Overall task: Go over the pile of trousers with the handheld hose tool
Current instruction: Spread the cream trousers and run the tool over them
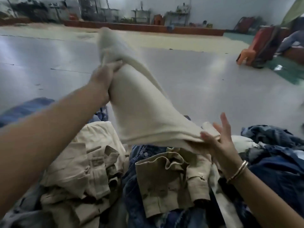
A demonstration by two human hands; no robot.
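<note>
A cream pair of trousers (pixel 139 109) hangs stretched in the air above the pile. My left hand (pixel 105 74) grips its upper part, with the cloth bunched in my fingers. My right hand (pixel 215 139) pinches the lower hem between thumb and fingers, the other fingers spread upward. Below lies the pile of trousers (pixel 115 178), a jumble of beige pairs (pixel 172 175) and blue denim pairs (pixel 278 162). No hose tool is in view.
A wide grey shiny floor (pixel 197 79) stretches ahead of the pile. An orange plastic stool (pixel 246 55) and dark red items stand at the far right. Shelves and clutter line the far wall (pixel 131 15). A bangle sits on my right wrist (pixel 238 171).
</note>
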